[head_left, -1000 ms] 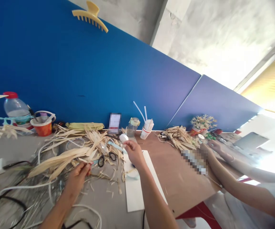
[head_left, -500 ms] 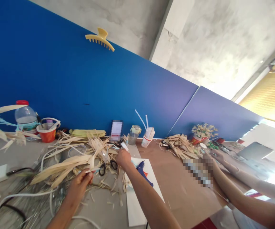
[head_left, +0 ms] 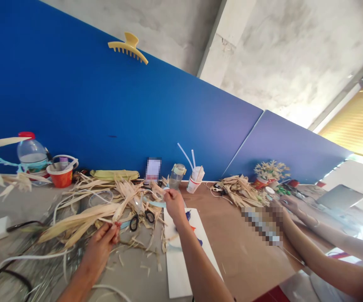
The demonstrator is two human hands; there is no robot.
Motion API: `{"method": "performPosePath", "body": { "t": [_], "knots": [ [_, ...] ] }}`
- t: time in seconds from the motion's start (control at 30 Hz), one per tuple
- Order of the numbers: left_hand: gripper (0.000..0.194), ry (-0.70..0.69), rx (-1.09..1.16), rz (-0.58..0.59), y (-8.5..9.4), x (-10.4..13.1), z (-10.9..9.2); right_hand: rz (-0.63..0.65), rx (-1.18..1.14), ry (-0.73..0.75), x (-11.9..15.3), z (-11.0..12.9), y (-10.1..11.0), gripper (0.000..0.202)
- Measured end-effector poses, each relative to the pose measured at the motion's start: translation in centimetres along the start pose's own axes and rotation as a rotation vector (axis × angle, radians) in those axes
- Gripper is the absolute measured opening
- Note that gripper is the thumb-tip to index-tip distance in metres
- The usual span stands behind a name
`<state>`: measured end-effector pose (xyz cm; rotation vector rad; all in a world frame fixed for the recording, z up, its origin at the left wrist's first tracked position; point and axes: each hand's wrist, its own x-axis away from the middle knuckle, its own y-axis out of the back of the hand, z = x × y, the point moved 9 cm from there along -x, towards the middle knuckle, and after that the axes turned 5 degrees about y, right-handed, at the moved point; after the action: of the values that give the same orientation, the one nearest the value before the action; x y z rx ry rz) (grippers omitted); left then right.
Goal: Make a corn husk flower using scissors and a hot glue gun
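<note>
My left hand (head_left: pixel 101 243) is closed in a pinch at the lower end of dried corn husks (head_left: pixel 85 216), with a light blue strip (head_left: pixel 125 225) coming out at its fingertips. My right hand (head_left: pixel 175 205) is closed above the white board, and another stretch of light blue strip reaches its fingers from the left. A pale piece of husk shows beside that hand; whether it is held I cannot tell. Scissors with black handles (head_left: pixel 134 222) lie between my hands on husk scraps. Behind my right forearm, a blue glue gun (head_left: pixel 188 215) on the white board (head_left: pixel 176 274) is partly hidden.
A red tub (head_left: pixel 61 179) and a red-capped bottle (head_left: pixel 32 153) stand at left. A jar (head_left: pixel 176 176) and a paper cup with sticks (head_left: pixel 194 184) stand by the blue partition (head_left: pixel 83 105). White cables cross the left side. Another person's arms (head_left: pixel 307 256) work at right.
My right hand has moved right and slightly up, away from the scissors and over the glue gun. More light blue strip shows beside it. My left hand has barely moved.
</note>
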<state>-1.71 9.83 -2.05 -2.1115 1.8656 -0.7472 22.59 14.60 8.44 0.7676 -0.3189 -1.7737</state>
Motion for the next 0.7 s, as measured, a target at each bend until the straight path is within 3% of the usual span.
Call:
{"method": "performPosePath", "body": {
  "t": [0.1,0.23,0.33,0.43,0.57,0.7],
  "knots": [
    [0.036,0.065,0.173,0.021,-0.7,0.6,0.0,0.096,-0.563,-0.1,3.0,0.1,-2.8,0.019],
    [0.032,0.018,0.171,0.053,-1.3,1.3,-0.8,0.21,-0.896,-0.251,7.3,1.0,-7.9,0.023],
    [0.039,-0.003,0.153,0.067,-1.3,1.3,-1.0,0.24,-0.974,-0.353,9.3,1.2,-10.3,0.023],
    [0.04,0.002,0.151,0.046,-1.0,1.1,-0.7,0.29,-0.958,-0.337,10.0,1.6,-11.7,0.021],
    [0.037,-0.003,0.091,0.043,-1.0,0.8,-0.2,0.359,-0.895,-0.291,10.6,1.4,-12.9,0.021],
    [0.036,-0.035,0.069,-0.061,-0.1,0.5,-0.1,0.397,-0.898,-0.287,10.9,1.3,-13.0,0.021]
  ]
}}
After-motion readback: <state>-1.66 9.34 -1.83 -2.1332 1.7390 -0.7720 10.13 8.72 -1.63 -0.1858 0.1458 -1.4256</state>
